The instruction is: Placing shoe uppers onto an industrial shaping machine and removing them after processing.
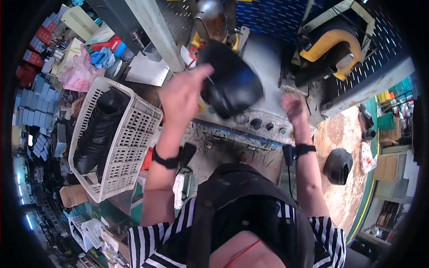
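My left hand (183, 96) is closed on the near-left edge of a black leather shoe upper (230, 82), its index finger lying along the side. The upper is held above the front of a worn machine (272, 67) and is slightly blurred. Off to the right, my right hand (294, 108) hovers over the machine's front edge, apart from the upper. Its fingers look curled but are smeared by motion, and no object shows in them. Behind the upper stands a rounded metal form (210, 20) with yellow parts beside it.
At left, a white plastic crate (129, 147) holds a stack of black uppers (100, 134). Another black upper (338, 166) lies on the wooden table (342, 129) at right. A yellow clamp-like part (330, 44) is mounted at the back right. Knobs (255, 123) line the machine's front, and a grey post (156, 33) rises at left.
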{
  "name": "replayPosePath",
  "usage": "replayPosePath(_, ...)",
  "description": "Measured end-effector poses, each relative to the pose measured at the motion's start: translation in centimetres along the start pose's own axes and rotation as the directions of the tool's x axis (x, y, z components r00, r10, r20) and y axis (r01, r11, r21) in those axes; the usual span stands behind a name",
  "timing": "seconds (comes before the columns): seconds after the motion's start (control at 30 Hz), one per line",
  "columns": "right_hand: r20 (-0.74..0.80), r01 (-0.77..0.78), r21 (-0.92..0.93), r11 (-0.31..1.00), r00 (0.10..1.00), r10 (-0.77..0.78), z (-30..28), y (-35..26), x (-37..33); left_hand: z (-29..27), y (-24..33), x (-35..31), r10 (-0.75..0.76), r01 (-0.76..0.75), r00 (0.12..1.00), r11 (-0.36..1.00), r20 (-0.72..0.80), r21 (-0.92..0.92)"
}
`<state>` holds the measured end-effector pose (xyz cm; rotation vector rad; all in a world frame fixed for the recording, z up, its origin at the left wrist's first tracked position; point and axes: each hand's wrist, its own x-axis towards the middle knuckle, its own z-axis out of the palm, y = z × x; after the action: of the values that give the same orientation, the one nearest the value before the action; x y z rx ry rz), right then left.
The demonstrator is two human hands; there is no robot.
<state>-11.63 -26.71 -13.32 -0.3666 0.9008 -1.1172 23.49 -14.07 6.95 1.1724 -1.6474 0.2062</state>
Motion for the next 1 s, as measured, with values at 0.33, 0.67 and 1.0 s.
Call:
replayPosePath(0.33,0.365,-0.250,0.183,0.951,0.915,0.171,6.4,6.3,-19.3,1.6,9.1,-9.6,0.517,-0.370,0.685,0.853,0.513,-0.367)
replayPosePath(0.67,0.036,0.261,0.536,0.803,0.943,-0.331,-9.7,5.3,-33.9,6.4,20.3,-18.1,0.646,-0.189,0.513,0.727,0.565,-0.660)
replayPosePath(1.0,-0.607,0.859,0.250,0.448,0.499,-0.619,-28.2,8.9,-62.6,15.8,46.5,-31.2,0.970,0.022,0.176,0.167,0.169,-0.986)
